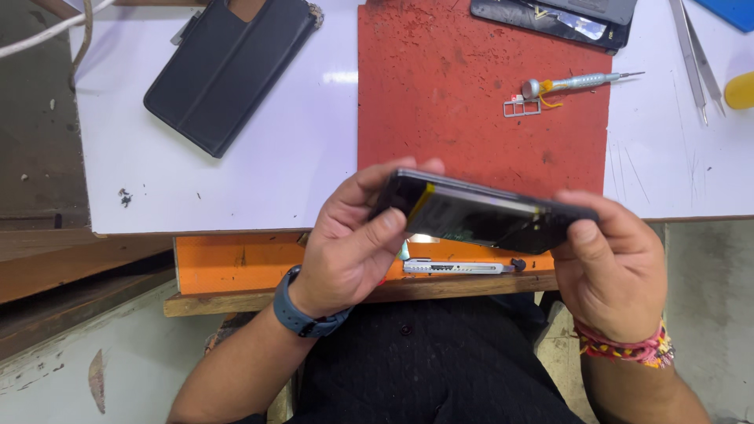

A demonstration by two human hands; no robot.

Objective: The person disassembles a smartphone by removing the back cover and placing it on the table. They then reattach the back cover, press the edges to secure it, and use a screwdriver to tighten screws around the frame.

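I hold a dark smartphone (483,212) with its back off, tilted on edge above the near edge of the white table (259,173). My left hand (353,243) grips its left end, thumb pressed near a yellow strip on the exposed inside. My right hand (613,263) grips the right end, thumb on the upper edge. The phone hangs just in front of a red work mat (471,102).
On the mat lie a small silver screwdriver (577,80) and a grey card tray (522,107). A black wallet case (228,71) sits at the left, tweezers (695,59) and a yellow object (740,90) at the right, another dark phone part (558,20) at the top. A utility knife (459,267) rests on an orange shelf (236,263) below.
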